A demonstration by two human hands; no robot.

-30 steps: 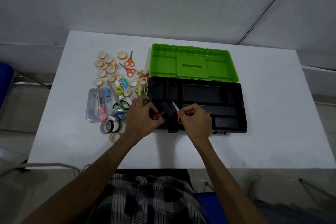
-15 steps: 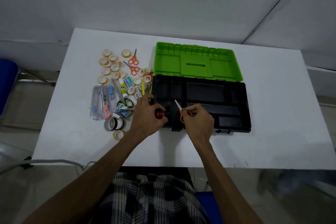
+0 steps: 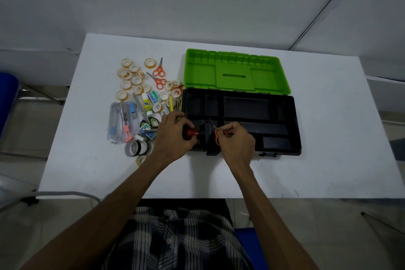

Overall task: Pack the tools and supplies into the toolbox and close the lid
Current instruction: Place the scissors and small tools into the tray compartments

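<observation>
A black toolbox (image 3: 291, 129) lies open on the white table, its green lid (image 3: 234, 72) folded back behind it. My left hand (image 3: 173, 136) grips a red-handled tool (image 3: 191, 133) over the box's front left corner. My right hand (image 3: 236, 140) holds small orange scissors (image 3: 215, 135), blades pointing up and left, over the box's front compartments. Left of the box lies a pile of supplies: several tape rolls (image 3: 131, 76), two orange scissors (image 3: 158, 71), a glue bottle (image 3: 146, 102), clear plastic cases (image 3: 122, 123) and wider tape rolls (image 3: 137, 148).
The white table (image 3: 339, 160) ends close to my lap at the front edge. A blue chair (image 3: 7, 98) stands left of the table, and a grey cable (image 3: 65, 194) runs under the front left corner. A grey wall is behind.
Both hands have stayed over the box's front left part with the same items in them. The view itself has shifted a little.
</observation>
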